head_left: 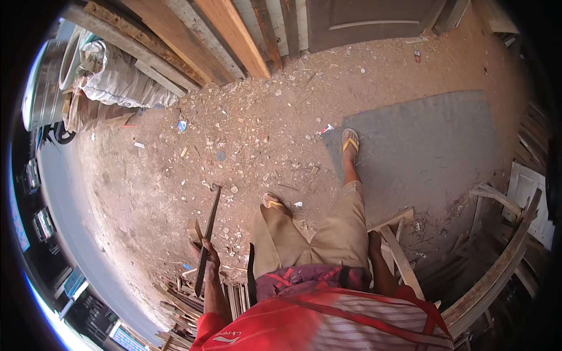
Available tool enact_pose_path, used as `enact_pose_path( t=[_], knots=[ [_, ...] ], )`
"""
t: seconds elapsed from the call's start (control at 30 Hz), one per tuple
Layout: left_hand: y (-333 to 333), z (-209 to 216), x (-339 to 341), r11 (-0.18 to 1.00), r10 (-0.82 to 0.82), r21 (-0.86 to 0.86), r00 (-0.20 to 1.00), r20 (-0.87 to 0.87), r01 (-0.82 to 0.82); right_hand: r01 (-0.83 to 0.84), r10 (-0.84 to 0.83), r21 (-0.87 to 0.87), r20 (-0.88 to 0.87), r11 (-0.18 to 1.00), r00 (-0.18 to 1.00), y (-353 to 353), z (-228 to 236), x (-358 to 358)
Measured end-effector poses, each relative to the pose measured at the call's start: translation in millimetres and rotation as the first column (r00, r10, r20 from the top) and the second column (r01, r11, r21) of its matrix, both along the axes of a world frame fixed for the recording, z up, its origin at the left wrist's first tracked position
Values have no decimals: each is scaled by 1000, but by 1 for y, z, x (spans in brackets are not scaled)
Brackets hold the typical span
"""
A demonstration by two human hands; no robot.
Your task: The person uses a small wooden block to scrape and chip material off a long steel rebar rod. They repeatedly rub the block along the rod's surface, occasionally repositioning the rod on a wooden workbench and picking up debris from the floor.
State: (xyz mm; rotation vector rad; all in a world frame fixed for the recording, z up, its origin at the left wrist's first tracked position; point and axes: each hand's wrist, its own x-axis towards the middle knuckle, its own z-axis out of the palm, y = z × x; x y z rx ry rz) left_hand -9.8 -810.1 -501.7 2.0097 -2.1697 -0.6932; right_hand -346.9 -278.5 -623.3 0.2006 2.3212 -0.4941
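Observation:
My left hand is closed at the lower left, out beside my leg. It grips a long, dark, narrow bar that slants upward and has a small hooked shape by its far end. A short light-brown wooden block sticks up at the same hand, seemingly held along with the bar. On the other side, my right hand hangs low beside my thigh, close to a wooden frame. Its fingers are in shadow and cannot be made out.
Long planks lean at the back beside a dark panelled door. A grey mat lies under my right foot. Wood chips litter the ground. Stacked timber stands behind my left arm, filled sacks far left, a road beyond.

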Motion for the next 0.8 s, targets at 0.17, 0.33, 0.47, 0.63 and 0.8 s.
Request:
enact_pose_path(
  t=[0.17, 0.33, 0.47, 0.63, 0.8],
  knots=[
    [3, 39, -45, 970, -242, 39, 970, 8, 241, -247, 246, 12, -130, 969, 961, 39, 21, 60],
    [-42, 10, -35, 781, -591, -305, 803, -80, 545, 189, -186, -95, 43, 977, 982, -32, 97, 33],
    [-44, 63, -79, 804, -595, -91, 797, -103, 588, 175, -209, -237, -125, 955, 970, -38, 119, 23],
    [13, 140, -181, 726, -655, 41, 709, -261, 686, -38, -94, -361, -341, 932, 935, -95, 162, -17],
    [106, 190, -300, 564, -754, 45, 536, -380, 825, -226, 165, -642, -154, 733, 974, -166, 199, -69]
  ],
)
